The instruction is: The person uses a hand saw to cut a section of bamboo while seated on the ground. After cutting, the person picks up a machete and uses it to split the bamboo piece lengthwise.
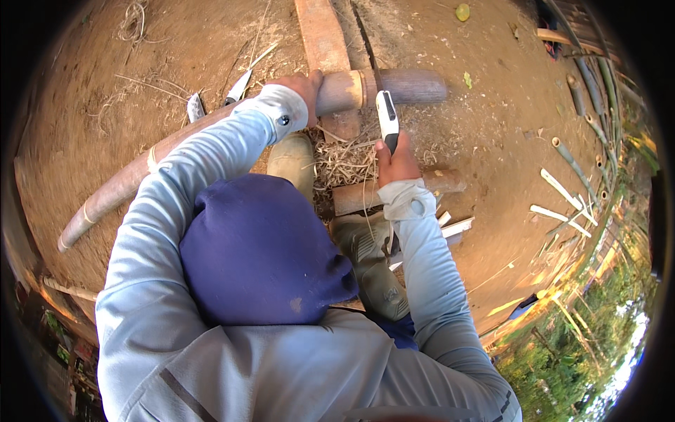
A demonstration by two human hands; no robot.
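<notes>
A thick brown bamboo pole [415,86] runs from the far middle down to the left, its upper part lying across a wooden board [325,35]. My left hand [301,91] is closed over the pole, left of a pale ring around it. Just right of that ring, the thin blade of a handsaw meets the pole and stretches away to the far side. My right hand [399,160] is wrapped around the white and black handle of the saw [387,116]. How deep the blade sits in the bamboo, I cannot tell.
A shorter bamboo piece [439,181] lies by my boots [369,257], amid curled shavings [344,165]. Left of my left hand lies a pale pointed blade-like piece [239,86]. Several bamboo lengths [571,158] and white strips [560,186] rest along the right side.
</notes>
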